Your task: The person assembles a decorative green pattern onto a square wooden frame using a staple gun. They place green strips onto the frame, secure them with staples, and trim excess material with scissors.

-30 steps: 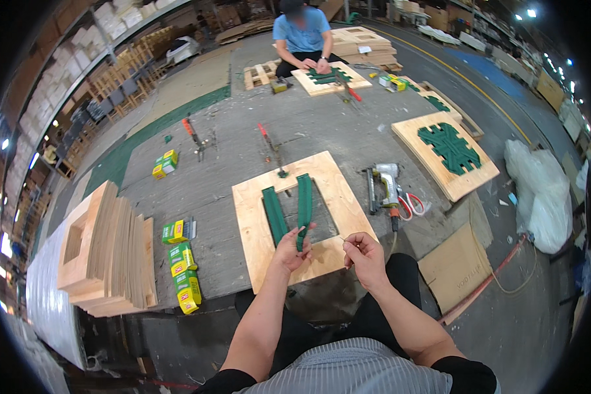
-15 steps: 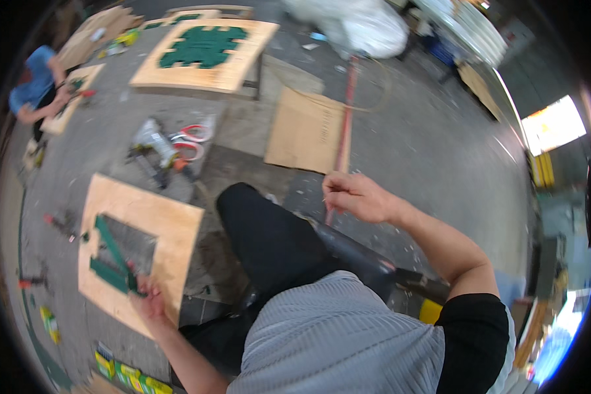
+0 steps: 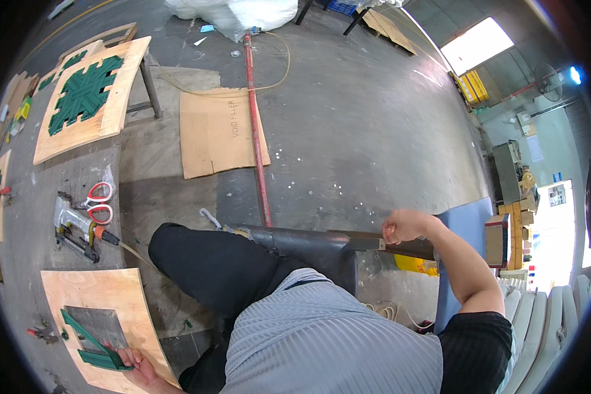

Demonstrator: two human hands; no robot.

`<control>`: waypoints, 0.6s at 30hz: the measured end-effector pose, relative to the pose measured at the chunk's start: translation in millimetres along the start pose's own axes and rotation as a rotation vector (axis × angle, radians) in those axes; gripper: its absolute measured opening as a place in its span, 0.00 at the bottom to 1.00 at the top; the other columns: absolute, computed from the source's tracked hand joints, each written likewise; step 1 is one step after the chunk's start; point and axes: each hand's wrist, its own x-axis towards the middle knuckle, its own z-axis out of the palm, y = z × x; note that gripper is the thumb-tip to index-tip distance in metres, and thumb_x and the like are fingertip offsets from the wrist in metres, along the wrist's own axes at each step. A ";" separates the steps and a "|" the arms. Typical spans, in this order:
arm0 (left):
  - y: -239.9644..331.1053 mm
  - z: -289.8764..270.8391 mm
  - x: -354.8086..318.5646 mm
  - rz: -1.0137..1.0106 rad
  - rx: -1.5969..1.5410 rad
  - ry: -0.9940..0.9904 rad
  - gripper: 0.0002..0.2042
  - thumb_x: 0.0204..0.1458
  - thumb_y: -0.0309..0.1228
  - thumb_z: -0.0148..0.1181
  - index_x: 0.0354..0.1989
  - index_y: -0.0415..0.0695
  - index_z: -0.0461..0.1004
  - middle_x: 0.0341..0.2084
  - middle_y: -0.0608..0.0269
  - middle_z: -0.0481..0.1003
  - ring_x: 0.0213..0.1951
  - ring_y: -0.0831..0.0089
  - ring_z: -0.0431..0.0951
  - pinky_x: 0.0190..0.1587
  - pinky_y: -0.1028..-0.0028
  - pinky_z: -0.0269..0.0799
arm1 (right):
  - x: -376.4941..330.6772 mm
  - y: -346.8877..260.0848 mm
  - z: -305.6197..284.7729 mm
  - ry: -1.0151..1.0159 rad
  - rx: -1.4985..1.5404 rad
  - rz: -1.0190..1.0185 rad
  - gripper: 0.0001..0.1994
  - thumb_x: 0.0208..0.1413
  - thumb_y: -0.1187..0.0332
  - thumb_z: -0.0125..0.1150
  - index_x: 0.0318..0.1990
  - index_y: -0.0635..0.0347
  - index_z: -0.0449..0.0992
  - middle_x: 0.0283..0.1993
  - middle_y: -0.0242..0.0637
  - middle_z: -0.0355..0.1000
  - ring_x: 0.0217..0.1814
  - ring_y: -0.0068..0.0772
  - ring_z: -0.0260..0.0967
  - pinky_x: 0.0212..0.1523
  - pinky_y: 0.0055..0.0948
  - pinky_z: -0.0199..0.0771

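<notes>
The person sits on the floor (image 3: 374, 131) and has turned far to the right. The right hand (image 3: 404, 226) reaches out to the side, and its fingers are curled tight around the end of a dark metal bar (image 3: 322, 241) that runs across behind the person's knee. The left hand (image 3: 134, 364) is low at the bottom edge, resting on a flat plywood board (image 3: 92, 295) that lies on the floor. Its fingers touch the end of a green plastic strip (image 3: 98, 358) that sits at the edge of the square hole in the board; I cannot tell if they grip it or just press on it. Another green strip (image 3: 79, 331) lies slanted across the same hole. Just above the board, on the floor, are a nail gun (image 3: 72, 230) and a pair of red-handled scissors (image 3: 98, 202), close together. Farther off, a second plywood board carries a green woven pattern (image 3: 84, 92) and stands raised on legs. A flat piece of cardboard (image 3: 220, 131) lies near it, with a long red pole (image 3: 256, 131) across its right side. A big white bag (image 3: 243, 13) sits at the top.
</notes>
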 end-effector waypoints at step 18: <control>-2.9 -25.7 7.5 0.018 -0.027 -0.207 0.27 0.68 0.25 0.45 0.75 0.39 0.54 0.22 0.72 0.52 0.21 0.81 0.51 0.28 0.79 0.57 | 12.7 26.5 44.8 0.182 -0.190 0.023 0.11 0.49 0.62 0.70 0.37 0.57 0.83 0.35 0.45 0.81 0.40 0.49 0.80 0.42 0.44 0.78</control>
